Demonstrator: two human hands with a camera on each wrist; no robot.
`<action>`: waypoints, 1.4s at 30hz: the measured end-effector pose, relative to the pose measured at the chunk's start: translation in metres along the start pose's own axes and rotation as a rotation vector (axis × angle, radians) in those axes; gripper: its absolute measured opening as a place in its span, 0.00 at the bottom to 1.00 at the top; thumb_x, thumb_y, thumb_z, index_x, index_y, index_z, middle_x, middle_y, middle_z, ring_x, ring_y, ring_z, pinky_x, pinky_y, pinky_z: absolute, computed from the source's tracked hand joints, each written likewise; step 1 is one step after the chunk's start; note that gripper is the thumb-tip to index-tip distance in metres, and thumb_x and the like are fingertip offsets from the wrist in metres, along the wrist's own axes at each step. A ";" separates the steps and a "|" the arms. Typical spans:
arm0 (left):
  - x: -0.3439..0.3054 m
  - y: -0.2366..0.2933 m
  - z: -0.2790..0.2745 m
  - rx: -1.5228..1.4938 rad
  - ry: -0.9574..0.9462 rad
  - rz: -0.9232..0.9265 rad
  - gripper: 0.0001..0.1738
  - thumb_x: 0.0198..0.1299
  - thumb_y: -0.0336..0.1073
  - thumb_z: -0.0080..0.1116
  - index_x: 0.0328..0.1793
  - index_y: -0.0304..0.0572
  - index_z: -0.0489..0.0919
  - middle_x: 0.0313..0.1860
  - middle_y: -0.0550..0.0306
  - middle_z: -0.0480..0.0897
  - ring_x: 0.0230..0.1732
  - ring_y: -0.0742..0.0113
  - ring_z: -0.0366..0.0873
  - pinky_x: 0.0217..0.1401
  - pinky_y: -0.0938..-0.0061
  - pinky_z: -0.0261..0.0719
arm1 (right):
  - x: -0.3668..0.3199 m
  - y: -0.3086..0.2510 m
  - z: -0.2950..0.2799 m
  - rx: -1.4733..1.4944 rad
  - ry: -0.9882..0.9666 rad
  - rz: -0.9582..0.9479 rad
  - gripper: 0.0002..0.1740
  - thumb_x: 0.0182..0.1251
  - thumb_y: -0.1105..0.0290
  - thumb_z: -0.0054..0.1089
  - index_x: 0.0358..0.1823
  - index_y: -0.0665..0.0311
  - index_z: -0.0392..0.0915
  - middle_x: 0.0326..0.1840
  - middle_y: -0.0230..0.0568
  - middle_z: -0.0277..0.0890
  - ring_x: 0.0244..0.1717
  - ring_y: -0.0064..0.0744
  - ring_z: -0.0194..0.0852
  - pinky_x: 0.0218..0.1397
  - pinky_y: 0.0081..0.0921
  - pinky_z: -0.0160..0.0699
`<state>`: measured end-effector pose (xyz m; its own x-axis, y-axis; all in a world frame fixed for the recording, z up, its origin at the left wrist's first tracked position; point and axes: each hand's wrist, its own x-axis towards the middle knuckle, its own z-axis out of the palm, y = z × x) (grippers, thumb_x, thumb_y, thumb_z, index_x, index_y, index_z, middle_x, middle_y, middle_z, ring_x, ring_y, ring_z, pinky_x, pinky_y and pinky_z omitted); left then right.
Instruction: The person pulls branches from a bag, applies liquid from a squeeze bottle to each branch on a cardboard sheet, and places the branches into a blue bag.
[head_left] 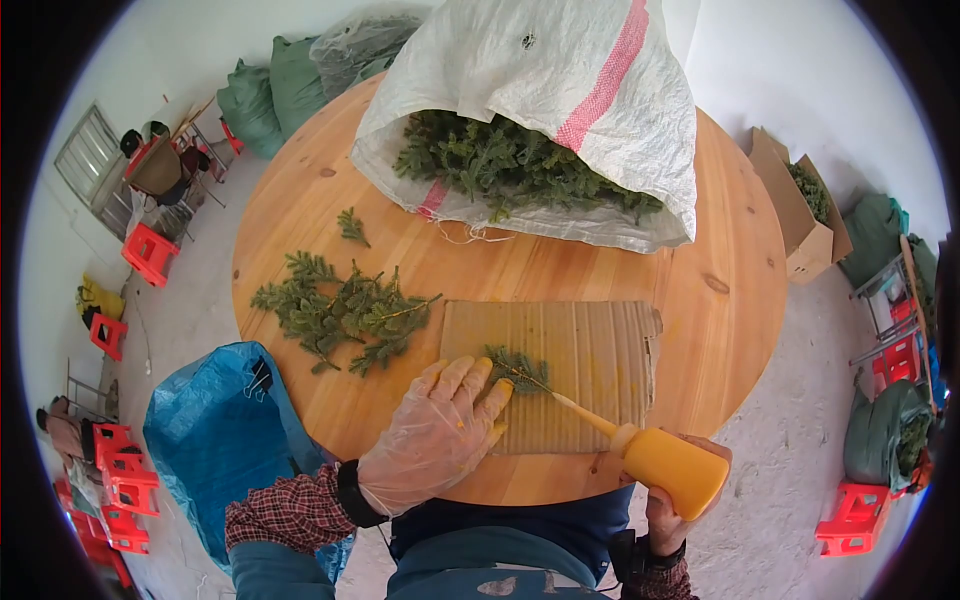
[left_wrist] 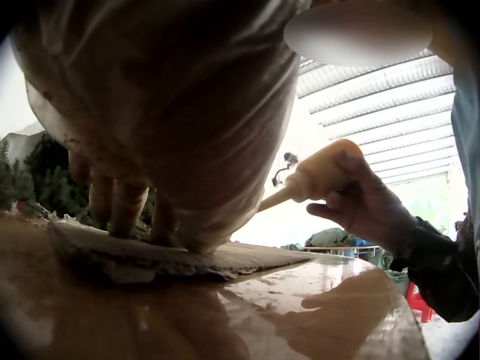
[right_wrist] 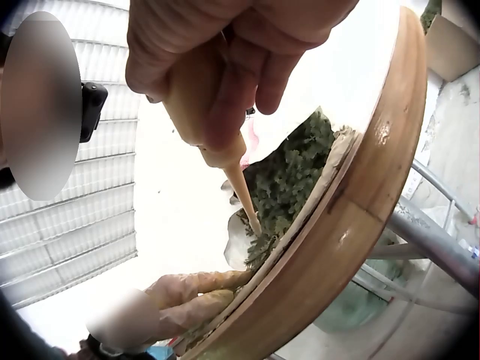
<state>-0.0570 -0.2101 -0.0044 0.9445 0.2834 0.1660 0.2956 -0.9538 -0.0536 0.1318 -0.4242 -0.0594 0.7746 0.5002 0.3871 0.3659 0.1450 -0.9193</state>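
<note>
My left hand [head_left: 430, 435], in a clear plastic glove with yellowish fingertips, bears down on a corrugated cardboard piece [head_left: 600, 345]. Between its thumb and forefinger it holds the leafy end of a small fir sprig [head_left: 517, 368], whose bare stem points right. In my right hand [head_left: 663, 515], which is bare, a yellow squeeze bottle [head_left: 680, 468] lies tilted. Its long nozzle [right_wrist: 241, 193] reaches down to the sprig, the tip right at the stem in the head view. More fir sprigs [head_left: 345, 308] lie in a loose pile left of the cardboard.
A white woven sack [head_left: 520, 60] full of fir greenery [head_left: 500, 165] lies open across the back of the round wooden table [head_left: 735, 300]. A blue bag [head_left: 215, 430] hangs at the left front edge. Red stools [head_left: 150, 252] and a cardboard box [head_left: 795, 215] stand beyond.
</note>
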 end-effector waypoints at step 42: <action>0.108 -0.116 -0.033 -0.029 0.187 -0.234 0.17 0.58 0.46 0.59 0.36 0.36 0.79 0.32 0.44 0.83 0.40 0.45 0.81 0.47 0.55 0.72 | 0.064 0.049 0.004 1.307 0.026 0.408 0.26 0.74 0.50 0.56 0.64 0.60 0.70 0.61 0.42 0.77 0.53 0.34 0.82 0.57 0.41 0.85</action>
<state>0.0059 -0.0720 0.0524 0.8078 0.4749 0.3493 0.4950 -0.8682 0.0356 0.1970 -0.3814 -0.0799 0.7241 0.6868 0.0631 -0.6259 0.6928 -0.3583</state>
